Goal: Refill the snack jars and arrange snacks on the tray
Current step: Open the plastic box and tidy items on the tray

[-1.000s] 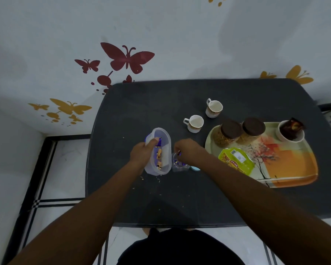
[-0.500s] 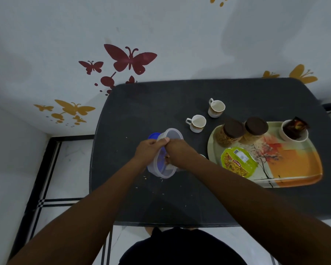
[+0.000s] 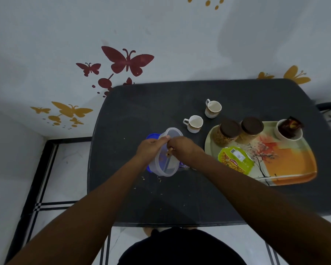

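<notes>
A clear plastic container (image 3: 167,165) lies tilted on the dark table, mouth toward the far side, with a few brown snack pieces inside. My left hand (image 3: 151,148) grips its rim from the left. My right hand (image 3: 182,148) is curled at the rim, fingers reaching inside among the snacks. A blue lid (image 3: 152,136) lies behind the container. The orange-patterned tray (image 3: 294,169) on the right carries two brown-lidded snack jars (image 3: 228,131) (image 3: 251,129), a green snack packet (image 3: 235,161) and a white bowl (image 3: 289,131) with a dark wrapper.
Two empty white cups (image 3: 194,123) (image 3: 212,109) stand between the container and the tray. Crumbs lie scattered on the table (image 3: 161,197) near the front. A small clear item (image 3: 183,166) peeks out under my right wrist. The table's far edge meets the butterfly wall.
My right hand left the small clear item and moved into the container's mouth. The container tilted further over, and the blue lid behind it came into view.
</notes>
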Available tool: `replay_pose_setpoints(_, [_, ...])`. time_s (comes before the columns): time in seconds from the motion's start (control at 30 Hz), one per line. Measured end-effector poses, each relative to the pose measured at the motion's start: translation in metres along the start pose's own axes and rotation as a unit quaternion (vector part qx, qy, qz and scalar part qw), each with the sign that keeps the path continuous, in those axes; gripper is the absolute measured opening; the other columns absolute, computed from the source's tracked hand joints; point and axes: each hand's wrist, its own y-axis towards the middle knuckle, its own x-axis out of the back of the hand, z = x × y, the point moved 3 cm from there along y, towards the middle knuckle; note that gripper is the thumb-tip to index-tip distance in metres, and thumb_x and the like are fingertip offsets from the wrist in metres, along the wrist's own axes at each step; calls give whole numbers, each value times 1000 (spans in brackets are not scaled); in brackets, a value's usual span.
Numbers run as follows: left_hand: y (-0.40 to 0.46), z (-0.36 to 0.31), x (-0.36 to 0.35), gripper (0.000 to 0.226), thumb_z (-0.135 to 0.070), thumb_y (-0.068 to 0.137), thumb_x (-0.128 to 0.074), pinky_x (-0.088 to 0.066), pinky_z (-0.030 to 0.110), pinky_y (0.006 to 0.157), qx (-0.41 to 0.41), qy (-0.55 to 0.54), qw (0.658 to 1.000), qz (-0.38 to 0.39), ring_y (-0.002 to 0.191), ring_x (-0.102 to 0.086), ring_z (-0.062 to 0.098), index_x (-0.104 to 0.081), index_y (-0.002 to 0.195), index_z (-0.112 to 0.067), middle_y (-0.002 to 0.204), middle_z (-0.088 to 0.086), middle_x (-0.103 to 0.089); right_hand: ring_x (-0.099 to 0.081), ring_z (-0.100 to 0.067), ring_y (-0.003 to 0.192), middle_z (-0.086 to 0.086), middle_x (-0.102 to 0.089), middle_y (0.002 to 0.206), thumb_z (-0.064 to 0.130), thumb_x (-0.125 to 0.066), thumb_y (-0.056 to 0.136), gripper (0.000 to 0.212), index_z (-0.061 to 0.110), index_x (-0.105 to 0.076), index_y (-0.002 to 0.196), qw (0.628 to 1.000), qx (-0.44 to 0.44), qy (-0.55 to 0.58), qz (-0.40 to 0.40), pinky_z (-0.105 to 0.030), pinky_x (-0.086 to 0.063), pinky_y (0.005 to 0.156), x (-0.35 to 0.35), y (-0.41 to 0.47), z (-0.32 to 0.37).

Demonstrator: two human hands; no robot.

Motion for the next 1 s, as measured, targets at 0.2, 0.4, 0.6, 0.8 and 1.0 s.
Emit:
replay_pose_setpoints(0.2, [7, 9, 3, 64, -66, 83, -69, -58, 42, 75, 22, 29, 997, -63, 81, -72, 31, -74, 89, -2, 83, 12, -74, -61, -27, 104, -11, -67, 110, 14, -63, 93, 18, 12, -68, 110, 998, -15, -33, -51, -35, -47, 85, 9, -9, -14])
replay_pose_setpoints(0.4, [8, 21, 17, 55, -66, 85, -68, -48, 36, 64, 26, 34, 992, -118, 69, -61, 23, -64, 72, -13, 72, 5, -62, -61, -25, 106, -6, -65, 116, 16, -68, 92, 23, 17, -68, 115, 994, -62, -47, 81, -34, -48, 82, -9, -9, -22])
replay_pose_setpoints(0.6, [8, 21, 22, 61, -66, 86, -67, -54, 36, 66, 28, 26, 993, -115, 78, -70, 25, -73, 87, -6, 86, 12, -72, -61, -28, 113, -8, -64, 123, 17, -72, 88, 30, 17, -68, 118, 989, -63, -77, 106, -36, -50, 90, -16, -8, -23])
replay_pose_setpoints(0.8, [4, 18, 21, 49, -62, 89, -67, -46, 26, 59, -10, 41, 993, -109, 69, -62, 16, -62, 71, -17, 74, -1, -64, -62, -21, 99, -5, -69, 111, 30, -59, 99, 22, 19, -69, 114, 996, -28, -78, -13, -37, -54, 84, 4, 0, -4])
replay_pose_setpoints(1.0, [-8, -2, 9, 49, -70, 73, -64, -60, 35, 76, -102, 54, 990, -85, 82, -72, 15, -72, 92, -26, 86, -6, -75, -57, -21, 105, 0, -70, 103, 53, -62, 90, 34, 23, -70, 104, 968, 44, -217, -120, -41, -37, 88, 2, 5, 17])
